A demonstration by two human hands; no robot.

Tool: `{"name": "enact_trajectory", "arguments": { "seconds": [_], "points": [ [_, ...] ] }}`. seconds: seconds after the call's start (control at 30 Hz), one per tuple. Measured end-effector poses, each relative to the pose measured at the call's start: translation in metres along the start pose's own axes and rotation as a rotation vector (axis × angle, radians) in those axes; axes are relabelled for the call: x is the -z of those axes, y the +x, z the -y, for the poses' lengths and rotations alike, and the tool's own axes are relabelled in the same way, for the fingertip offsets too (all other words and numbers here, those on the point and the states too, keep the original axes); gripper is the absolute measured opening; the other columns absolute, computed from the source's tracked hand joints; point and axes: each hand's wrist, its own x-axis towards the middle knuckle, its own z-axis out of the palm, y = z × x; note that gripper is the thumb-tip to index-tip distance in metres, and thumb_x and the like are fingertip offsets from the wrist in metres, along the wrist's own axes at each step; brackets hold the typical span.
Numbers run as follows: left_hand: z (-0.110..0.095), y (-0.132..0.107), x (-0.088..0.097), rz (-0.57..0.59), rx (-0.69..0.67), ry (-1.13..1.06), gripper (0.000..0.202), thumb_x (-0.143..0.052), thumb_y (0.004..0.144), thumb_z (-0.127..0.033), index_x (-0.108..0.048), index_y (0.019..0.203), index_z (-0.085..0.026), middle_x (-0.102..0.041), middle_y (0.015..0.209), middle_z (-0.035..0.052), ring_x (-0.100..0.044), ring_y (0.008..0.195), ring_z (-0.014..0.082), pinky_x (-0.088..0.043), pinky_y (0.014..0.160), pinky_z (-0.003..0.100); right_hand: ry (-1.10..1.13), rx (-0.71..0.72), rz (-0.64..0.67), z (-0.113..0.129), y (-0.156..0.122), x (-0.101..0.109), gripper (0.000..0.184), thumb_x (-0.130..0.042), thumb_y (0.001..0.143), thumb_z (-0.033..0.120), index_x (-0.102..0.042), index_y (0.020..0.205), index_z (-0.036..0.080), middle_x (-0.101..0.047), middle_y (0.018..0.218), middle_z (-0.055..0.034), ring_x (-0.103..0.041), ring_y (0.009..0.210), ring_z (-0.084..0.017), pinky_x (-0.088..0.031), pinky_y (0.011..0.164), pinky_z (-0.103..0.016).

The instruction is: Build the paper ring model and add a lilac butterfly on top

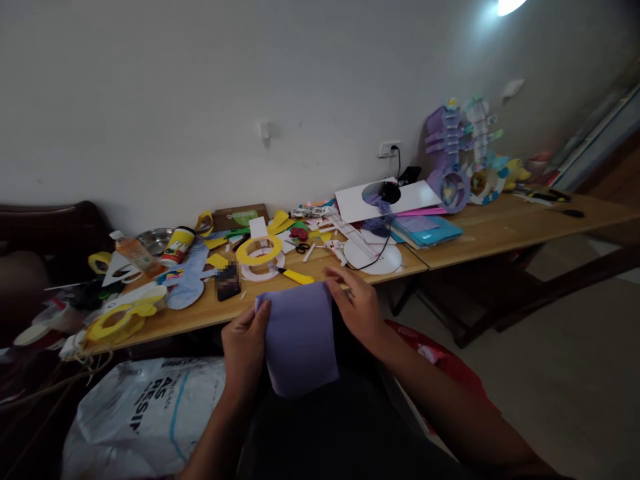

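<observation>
Head view shows my left hand (244, 343) pinching the upper left corner of a purple sheet (301, 343), thumb in front and the other fingers mostly hidden behind it. My right hand (361, 308) is at the far right corner, fingers curled; I cannot tell whether its thumb and fingertips close on the edge. The sheet hangs over my dark lap, just on the near side of the wooden table (475, 227), and hides part of the table's edge. On the table, a yellow-handled cutter (296, 275) lies beyond the sheet, and a dark, phone-like object (229, 291) to its left is partly blurred into squares. A lamp (509, 7) at the far right is cut off by the top edge. On the white sack (150, 407), near left, I read "AS RESI", the last letter unclear in the folds. The far box (240, 219) bears a green label, apparently "goodme"; the bottle (141, 259) label is too small to read.
</observation>
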Motion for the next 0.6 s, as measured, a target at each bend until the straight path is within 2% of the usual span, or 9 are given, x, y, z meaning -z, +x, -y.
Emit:
{"name": "enact_trajectory", "arguments": {
  "seconds": [0.07,0.1,0.17,0.27,0.37,0.47,0.6],
  "points": [
    [0.0,-0.003,-0.002,0.017,-0.026,0.016,0.029,-0.073,0.073,-0.044,-0.081,0.081,-0.017,-0.068,0.063,-0.0012,-0.057,0.061,0.0166,-0.043,0.055,0.024,-0.16,0.216,0.029,0.016,0.001,0.001,0.049,-0.058,0.094,0.047,-0.056,0.137,0.022,-0.057,0.138,-0.0122,-0.048,0.131,-0.029,-0.035,0.11,-0.048],
    [0.0,-0.005,-0.003,0.034,-0.037,0.007,0.027,-0.073,0.072,-0.041,-0.081,0.082,-0.018,-0.071,0.066,-0.0006,-0.061,0.065,0.0188,-0.045,0.059,0.025,-0.21,0.305,0.079,0.024,0.001,0.0,0.053,-0.06,0.093,0.047,-0.054,0.139,0.022,-0.057,0.14,-0.0118,-0.045,0.133,-0.029,-0.032,0.112,-0.049],
    [0.0,-0.009,-0.005,0.071,-0.072,-0.02,0.025,-0.074,0.07,-0.038,-0.082,0.085,-0.02,-0.076,0.075,0.0009,-0.065,0.073,0.0233,-0.05,0.066,0.029,-0.216,0.377,0.19,0.037,0.004,-0.004,0.048,-0.062,0.092,0.047,-0.058,0.134,0.024,-0.064,0.129,-0.0095,-0.051,0.125,-0.027,-0.035,0.109,-0.047],
    [0.0,-0.014,-0.007,0.154,-0.143,0.008,0.022,-0.071,0.072,-0.034,-0.082,0.084,-0.021,-0.079,0.081,0.0022,-0.067,0.077,0.025,-0.051,0.071,0.03,-0.138,0.396,0.261,0.045,0.011,-0.015,0.026,-0.063,0.093,0.04,-0.069,0.112,0.023,-0.073,0.105,-0.0055,-0.061,0.103,-0.023,-0.043,0.095,-0.04],
    [-0.001,-0.018,-0.007,0.22,-0.183,0.081,0.021,-0.067,0.076,-0.035,-0.08,0.072,-0.019,-0.074,0.07,0.0015,-0.062,0.065,0.0203,-0.047,0.062,0.026,-0.013,0.42,0.275,0.046,0.017,-0.023,0.01,-0.066,0.092,0.027,-0.071,0.094,0.019,-0.073,0.09,-0.0039,-0.063,0.09,-0.018,-0.046,0.084,-0.032],
    [-0.003,-0.02,-0.005,0.28,-0.176,0.088,0.027,-0.065,0.078,-0.038,-0.075,0.066,-0.017,-0.065,0.06,-0.0001,-0.053,0.058,0.0156,-0.04,0.055,0.022,0.049,0.386,0.294,0.048,0.022,-0.024,0.009,-0.064,0.093,0.022,-0.068,0.086,0.017,-0.071,0.085,-0.0034,-0.063,0.084,-0.016,-0.046,0.079,-0.028],
    [0.001,-0.021,-0.001,0.483,-0.082,0.013,0.034,-0.062,0.082,-0.046,-0.071,0.069,-0.016,-0.059,0.062,0.0,-0.048,0.059,0.0141,-0.037,0.053,0.021,-0.085,0.329,0.334,0.05,0.029,-0.018,0.016,-0.057,0.097,0.023,-0.065,0.085,0.019,-0.068,0.084,-0.0021,-0.061,0.081,-0.016,-0.044,0.074,-0.027]
  ]
}}
